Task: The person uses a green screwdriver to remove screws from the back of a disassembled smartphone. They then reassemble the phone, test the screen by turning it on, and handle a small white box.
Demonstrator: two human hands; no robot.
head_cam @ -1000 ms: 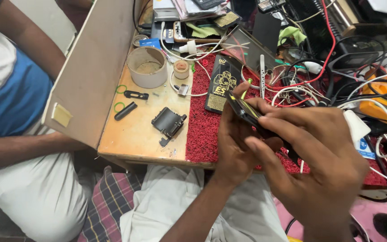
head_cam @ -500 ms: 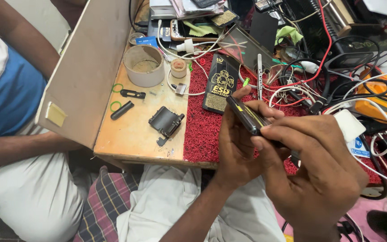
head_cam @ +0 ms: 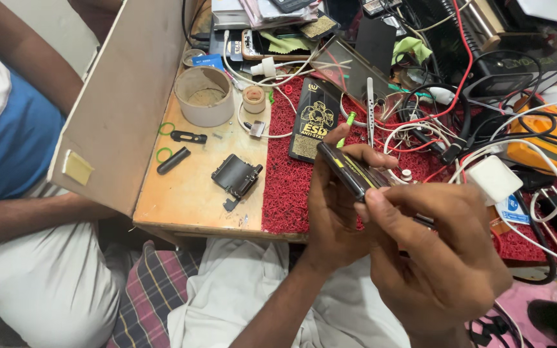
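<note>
My left hand (head_cam: 331, 209) holds a thin dark phone (head_cam: 351, 171) on edge above the red mat (head_cam: 285, 187), its thumb over the top. My right hand (head_cam: 443, 254) grips the phone's near end, fingers curled over it, and hides that end. A strip of yellow shows on the phone's edge. Both hands hover over the front edge of the wooden workbench (head_cam: 188, 193).
On the bench lie a black plastic frame part (head_cam: 236, 175), a black card-shaped package (head_cam: 313, 120), tweezers (head_cam: 370, 109), a round tub (head_cam: 205, 96), a white charger (head_cam: 494, 179) and tangled cables (head_cam: 446, 122). A board (head_cam: 124, 96) stands at the left; another person (head_cam: 14, 161) sits beyond it.
Both hands have shifted slightly, tilting the phone more onto its edge. The view has drifted a little; the bench items have not moved.
</note>
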